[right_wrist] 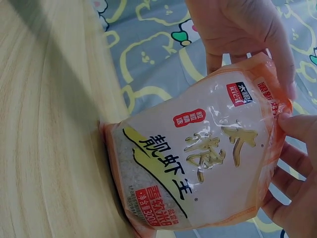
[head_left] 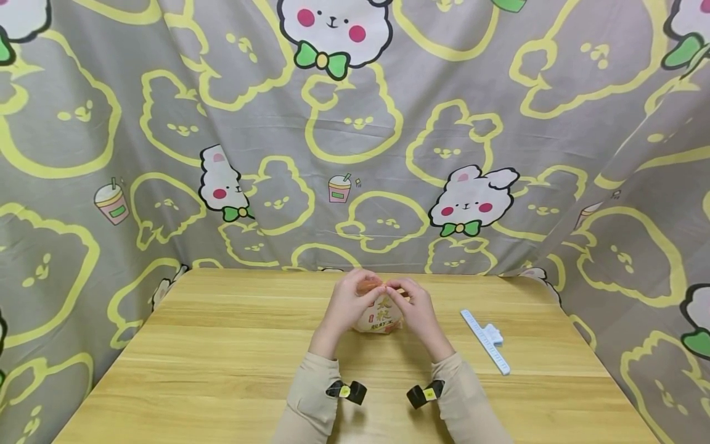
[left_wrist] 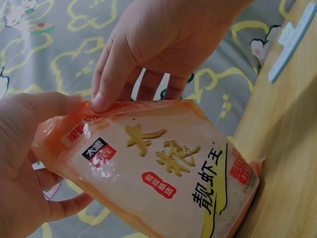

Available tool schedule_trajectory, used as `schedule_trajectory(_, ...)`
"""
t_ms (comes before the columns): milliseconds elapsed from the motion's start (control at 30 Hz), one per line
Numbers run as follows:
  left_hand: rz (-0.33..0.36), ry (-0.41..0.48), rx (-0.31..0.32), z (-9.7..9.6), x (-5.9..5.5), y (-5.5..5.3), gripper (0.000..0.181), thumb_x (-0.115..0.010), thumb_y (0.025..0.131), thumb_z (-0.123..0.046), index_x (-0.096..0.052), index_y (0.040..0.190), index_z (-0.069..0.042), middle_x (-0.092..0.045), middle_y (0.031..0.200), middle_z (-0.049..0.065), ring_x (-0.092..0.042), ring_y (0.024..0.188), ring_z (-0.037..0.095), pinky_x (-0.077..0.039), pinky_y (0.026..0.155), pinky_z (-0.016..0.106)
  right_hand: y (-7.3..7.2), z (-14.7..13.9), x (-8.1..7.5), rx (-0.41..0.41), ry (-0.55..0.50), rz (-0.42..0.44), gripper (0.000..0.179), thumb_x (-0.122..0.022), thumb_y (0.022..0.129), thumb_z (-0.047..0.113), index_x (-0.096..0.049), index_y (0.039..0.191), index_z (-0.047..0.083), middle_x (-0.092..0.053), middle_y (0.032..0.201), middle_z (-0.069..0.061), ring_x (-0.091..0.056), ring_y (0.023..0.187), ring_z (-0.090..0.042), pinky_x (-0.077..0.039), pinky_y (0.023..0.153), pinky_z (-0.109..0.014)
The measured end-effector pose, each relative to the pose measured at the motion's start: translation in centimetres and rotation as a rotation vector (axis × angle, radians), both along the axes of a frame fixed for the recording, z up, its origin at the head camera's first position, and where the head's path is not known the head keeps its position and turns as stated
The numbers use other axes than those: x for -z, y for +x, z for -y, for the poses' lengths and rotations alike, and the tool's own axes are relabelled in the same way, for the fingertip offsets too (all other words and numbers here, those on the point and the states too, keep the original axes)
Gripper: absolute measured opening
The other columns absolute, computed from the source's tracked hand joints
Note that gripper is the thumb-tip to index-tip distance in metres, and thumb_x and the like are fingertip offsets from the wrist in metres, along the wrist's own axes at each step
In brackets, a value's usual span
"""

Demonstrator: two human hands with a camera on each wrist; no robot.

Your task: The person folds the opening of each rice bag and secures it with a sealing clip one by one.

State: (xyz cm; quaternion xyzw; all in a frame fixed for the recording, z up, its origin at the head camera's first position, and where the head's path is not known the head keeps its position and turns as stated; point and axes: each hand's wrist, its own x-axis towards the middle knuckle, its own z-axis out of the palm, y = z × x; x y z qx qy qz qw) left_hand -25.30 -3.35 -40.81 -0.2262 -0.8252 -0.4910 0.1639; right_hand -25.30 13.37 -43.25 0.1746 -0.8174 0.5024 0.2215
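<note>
A bag of rice (head_left: 379,319) stands upright on the table, an orange and cream plastic pack with gold and black characters. White grains show through its lower part in the right wrist view. At its top edge my left hand (head_left: 352,300) pinches the plastic between thumb and fingers. My right hand (head_left: 415,305) pinches the same top edge just beside it, the two thumbs nearly meeting. In the left wrist view the bag's front (left_wrist: 163,163) faces the camera, its orange top folded and creased under the thumbs. Fingers of both hands are partly hidden behind the pack.
A light blue sealing clip (head_left: 488,342) with a long ruler-like bar lies on the wooden table (head_left: 222,345), right of the bag. Grey cloth (head_left: 366,154) printed with yellow outlines and white rabbits hangs behind and along both sides. Black cameras are strapped to both wrists.
</note>
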Motion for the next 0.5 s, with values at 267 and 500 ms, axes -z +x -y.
schedule_trajectory(267,-0.024,-0.01,0.012,-0.03,-0.02,0.14,0.014,-0.069,0.091,-0.02,-0.07,0.1,-0.01,-0.066,0.099,0.005,-0.067,0.101,0.02,-0.057,0.085,0.031,-0.04,-0.12,0.14,-0.003,0.013,-0.011,0.009,-0.067,0.091,0.012,-0.072,0.096,0.007,-0.071,0.095,-0.008,-0.064,0.092,-0.025,-0.053,0.077,-0.026)
schedule_trajectory(500,-0.059,-0.031,0.017,-0.05,-0.03,0.13,0.01,-0.067,0.092,-0.018,-0.07,0.099,-0.011,-0.067,0.098,0.004,-0.067,0.1,0.02,-0.057,0.086,0.034,-0.23,-0.39,0.29,-0.01,0.038,-0.019,0.009,-0.067,0.091,0.013,-0.072,0.097,0.008,-0.071,0.096,-0.007,-0.064,0.092,-0.024,-0.054,0.079,-0.029)
